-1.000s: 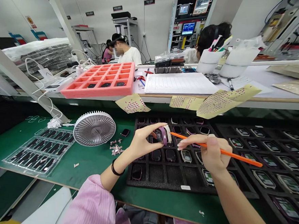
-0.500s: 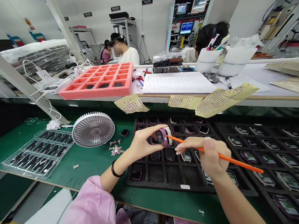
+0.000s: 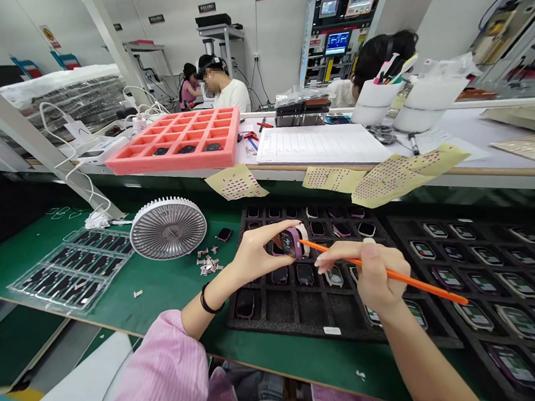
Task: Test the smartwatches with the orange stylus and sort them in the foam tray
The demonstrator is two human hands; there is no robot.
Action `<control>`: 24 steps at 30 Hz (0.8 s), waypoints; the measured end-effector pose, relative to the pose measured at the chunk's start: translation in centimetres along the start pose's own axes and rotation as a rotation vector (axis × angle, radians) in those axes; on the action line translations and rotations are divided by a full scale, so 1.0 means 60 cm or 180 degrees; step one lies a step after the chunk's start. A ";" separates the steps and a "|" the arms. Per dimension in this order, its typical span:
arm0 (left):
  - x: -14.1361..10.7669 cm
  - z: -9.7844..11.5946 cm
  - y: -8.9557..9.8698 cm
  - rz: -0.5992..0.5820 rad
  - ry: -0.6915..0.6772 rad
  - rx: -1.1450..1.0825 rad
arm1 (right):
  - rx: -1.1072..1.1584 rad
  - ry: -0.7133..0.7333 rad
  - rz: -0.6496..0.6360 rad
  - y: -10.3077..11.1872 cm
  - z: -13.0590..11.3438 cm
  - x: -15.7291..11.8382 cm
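Observation:
Between thumb and fingers, my left hand (image 3: 259, 249) grips a purple smartwatch case (image 3: 291, 242), held up over a black foam tray (image 3: 281, 328). My right hand (image 3: 374, 275) is closed around a thin orange stick (image 3: 419, 286), whose pointed end touches or nearly touches the case's side. Whether the tip presses in is too small to tell. A pale watch case (image 3: 304, 240) shows just behind the purple one; I cannot tell if it is held too. Several watches sit in the tray's compartments under and around my hands.
A second black tray of watches (image 3: 482, 281) lies at right. Left stand a white fan (image 3: 169, 228), small metal pieces (image 3: 208, 262) and a clear plastic tray (image 3: 73, 269). On the shelf are a pink foam tray (image 3: 173, 163) and white pots (image 3: 377, 102). Co-workers sit beyond.
Both hands keep their grips, and the stick's tip stays at the purple case's side. The whole view has shifted slightly; otherwise little differs.

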State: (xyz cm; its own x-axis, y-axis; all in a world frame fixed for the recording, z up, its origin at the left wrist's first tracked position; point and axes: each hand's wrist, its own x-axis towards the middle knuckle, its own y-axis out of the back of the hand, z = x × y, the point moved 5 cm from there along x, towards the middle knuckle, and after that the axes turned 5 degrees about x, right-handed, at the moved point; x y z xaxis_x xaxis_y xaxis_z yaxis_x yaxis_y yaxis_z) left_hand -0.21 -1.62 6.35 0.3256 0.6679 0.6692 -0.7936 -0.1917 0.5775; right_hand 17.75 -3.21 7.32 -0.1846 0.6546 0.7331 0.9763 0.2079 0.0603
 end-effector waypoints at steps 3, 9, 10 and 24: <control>-0.001 -0.002 -0.002 0.0007 -0.0069 0.0036 | -0.0086 0.0031 0.0006 -0.002 0.001 0.001; 0.002 -0.008 -0.002 -0.0044 0.0212 0.0162 | 0.0207 -0.0090 0.0153 0.008 0.013 0.008; 0.003 -0.007 0.000 -0.0022 0.0219 0.0255 | 0.0232 -0.0169 0.0328 0.011 0.018 0.010; -0.027 0.040 0.008 -0.0117 0.0250 -0.0261 | 0.0658 -0.1786 0.0314 -0.048 0.052 -0.019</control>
State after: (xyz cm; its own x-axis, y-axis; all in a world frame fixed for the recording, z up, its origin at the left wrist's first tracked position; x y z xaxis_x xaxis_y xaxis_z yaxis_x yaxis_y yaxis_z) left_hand 0.13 -4.54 6.68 0.3164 0.7283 0.6078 -0.8223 -0.1088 0.5585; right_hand 14.78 -2.32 4.20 -0.1807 0.9496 0.2560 0.9600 0.2268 -0.1640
